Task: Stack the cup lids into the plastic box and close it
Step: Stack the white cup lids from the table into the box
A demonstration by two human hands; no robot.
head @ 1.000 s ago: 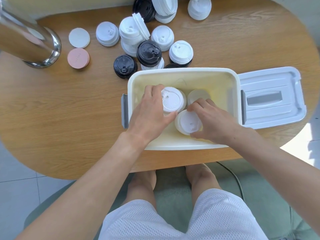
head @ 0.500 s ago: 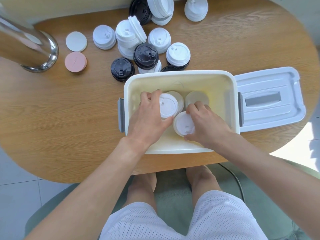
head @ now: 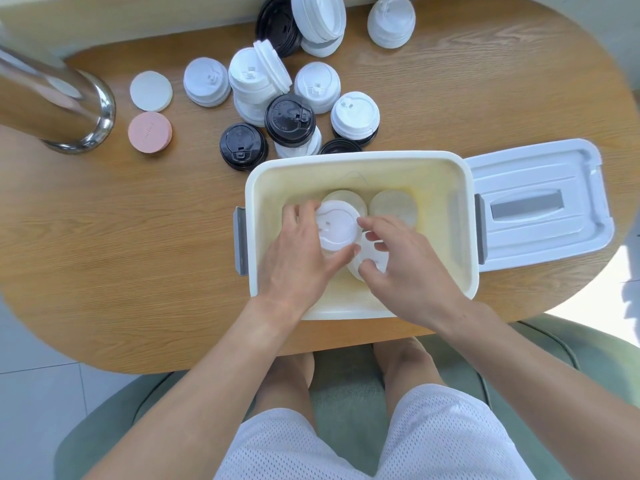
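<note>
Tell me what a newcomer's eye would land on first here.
First, the two hands inside the cream plastic box at the table's near edge: the left hand holds a white cup lid, the right hand grips another beside it. Next, the jumble of black and white lids behind the box, and the box's lid lying to its right.

Box right half: bare floor inside the plastic box (head: 464, 216), room for my hand.
Behind box: loose lids (head: 291, 119) crowd the rim.

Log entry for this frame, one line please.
stage: lids going into plastic box | left hand: grips white lid | right hand: over second white lid | box lid: off, beside box
</note>
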